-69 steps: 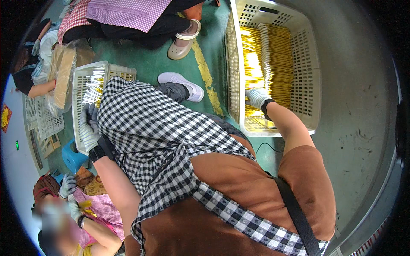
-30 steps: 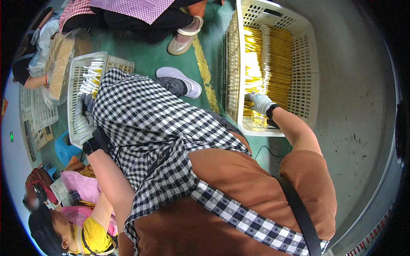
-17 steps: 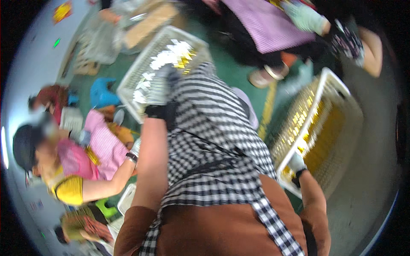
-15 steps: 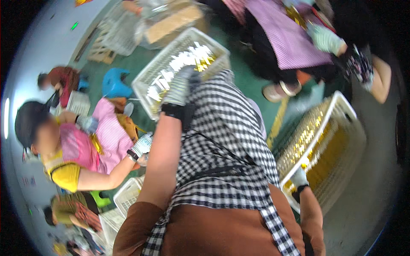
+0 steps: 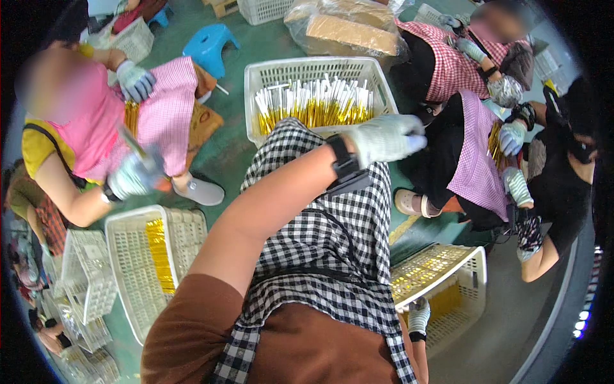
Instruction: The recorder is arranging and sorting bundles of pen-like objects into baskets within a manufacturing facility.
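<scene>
At far left, a gold bundle (image 5: 132,118) is held by a co-worker's hand (image 5: 135,81). Below it, left strips (image 5: 160,256) are contained in the left crate (image 5: 125,262), well apart from the person's own hands. In the middle, white-and-gold strips (image 5: 313,105) are held in a row by the front crate (image 5: 320,67), their white ends turned away from the person. By that crate's near right corner, the left hand (image 5: 385,139) is raised above the checked apron (image 5: 307,237), to the right of these strips; its fingers are blurred, and its grip cannot be told. Well apart from it, the right hand (image 5: 419,315) is placed at the right crate (image 5: 472,281), just beside the right strips (image 5: 444,304); its fingers are partly hidden, so its grip cannot be told. Farther right, a second bundle (image 5: 494,142) is held by another worker's hand (image 5: 511,137).
</scene>
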{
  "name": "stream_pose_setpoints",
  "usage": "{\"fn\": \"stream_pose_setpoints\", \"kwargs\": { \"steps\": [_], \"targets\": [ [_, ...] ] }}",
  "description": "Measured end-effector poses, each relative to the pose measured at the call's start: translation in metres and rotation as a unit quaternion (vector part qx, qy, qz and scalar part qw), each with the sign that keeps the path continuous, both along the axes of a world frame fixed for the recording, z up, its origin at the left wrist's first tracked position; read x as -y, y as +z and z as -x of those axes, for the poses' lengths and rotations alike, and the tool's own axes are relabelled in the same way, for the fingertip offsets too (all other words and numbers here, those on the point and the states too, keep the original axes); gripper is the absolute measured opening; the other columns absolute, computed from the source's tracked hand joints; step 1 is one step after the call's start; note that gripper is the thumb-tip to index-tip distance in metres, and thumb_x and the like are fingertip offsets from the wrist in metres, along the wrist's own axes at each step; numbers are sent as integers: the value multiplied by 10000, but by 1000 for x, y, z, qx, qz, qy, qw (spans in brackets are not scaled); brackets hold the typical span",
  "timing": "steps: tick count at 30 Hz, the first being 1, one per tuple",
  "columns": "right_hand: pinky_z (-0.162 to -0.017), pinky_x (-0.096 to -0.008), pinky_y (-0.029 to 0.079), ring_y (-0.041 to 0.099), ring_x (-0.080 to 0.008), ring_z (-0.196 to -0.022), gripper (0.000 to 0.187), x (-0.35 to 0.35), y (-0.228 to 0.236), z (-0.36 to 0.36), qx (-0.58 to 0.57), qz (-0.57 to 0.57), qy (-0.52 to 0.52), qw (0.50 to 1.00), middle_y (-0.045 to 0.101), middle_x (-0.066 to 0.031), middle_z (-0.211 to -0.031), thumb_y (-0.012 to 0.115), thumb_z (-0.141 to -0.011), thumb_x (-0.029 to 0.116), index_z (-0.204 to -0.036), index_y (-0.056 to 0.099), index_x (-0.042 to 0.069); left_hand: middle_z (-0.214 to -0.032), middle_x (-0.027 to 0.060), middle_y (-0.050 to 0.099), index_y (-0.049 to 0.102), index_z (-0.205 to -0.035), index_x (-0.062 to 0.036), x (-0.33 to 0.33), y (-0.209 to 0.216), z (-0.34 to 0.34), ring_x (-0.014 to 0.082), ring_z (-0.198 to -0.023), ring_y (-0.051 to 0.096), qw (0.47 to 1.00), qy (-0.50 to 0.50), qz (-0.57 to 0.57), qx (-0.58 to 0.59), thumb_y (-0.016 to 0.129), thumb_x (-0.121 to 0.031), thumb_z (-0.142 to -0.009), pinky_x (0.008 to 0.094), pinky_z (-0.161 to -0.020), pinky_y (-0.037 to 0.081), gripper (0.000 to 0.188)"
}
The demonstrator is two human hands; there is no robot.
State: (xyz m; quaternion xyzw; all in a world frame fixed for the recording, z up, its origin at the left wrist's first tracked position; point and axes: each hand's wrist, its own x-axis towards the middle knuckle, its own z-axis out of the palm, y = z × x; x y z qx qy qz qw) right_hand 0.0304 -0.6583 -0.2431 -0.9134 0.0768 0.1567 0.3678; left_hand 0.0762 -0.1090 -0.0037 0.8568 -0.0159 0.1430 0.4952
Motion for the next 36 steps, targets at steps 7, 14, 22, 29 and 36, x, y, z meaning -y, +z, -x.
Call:
{"fn": "stream_pose_setpoints", "kwargs": {
  "steps": [7,14,22,29,36],
  "targets": [
    [-887,-303,402,474,-197,-1072,493,-83,121,-62,276,7,51,960,490,-106,-1184,596,-769,-51,-1228,432,19,-830,169,628,598,-949,-56,20,10,-38,343,-790,599,995,-56,9,77,541,-342,-827,412,-696,460,316],
    [-910,-363,413,462,-283,-1106,534,-214,157,-123,400,62,237,883,424,-166,-1249,585,-799,12,-1287,368,-12,-846,177,633,606,-913,-22,0,-33,-28,339,-805,614,997,36,-59,-18,501,-309,-813,448,-726,472,322],
    [-802,-313,458,545,-232,-968,473,-397,165,-201,299,-128,379,866,510,-124,-1129,630,-783,88,-1218,456,24,-779,132,602,582,-868,-73,-13,-26,-41,314,-729,588,989,118,-62,58,516,-291,-811,437,-677,454,236],
    [-873,-320,439,533,-188,-1008,405,-552,140,-232,-31,-86,335,938,528,-100,-1142,593,-840,195,-1187,478,19,-792,154,593,567,-927,-31,-28,-14,-53,331,-756,584,945,191,150,220,579,-210,-804,422,-686,457,218],
    [-835,-366,461,535,-253,-1016,641,-649,27,-252,-178,-105,451,868,504,-161,-1189,681,-777,301,-1251,418,-40,-688,108,595,635,-848,-87,-38,-8,-68,213,-613,596,813,387,367,235,655,-95,-717,313,-563,457,133]
  ]
}}
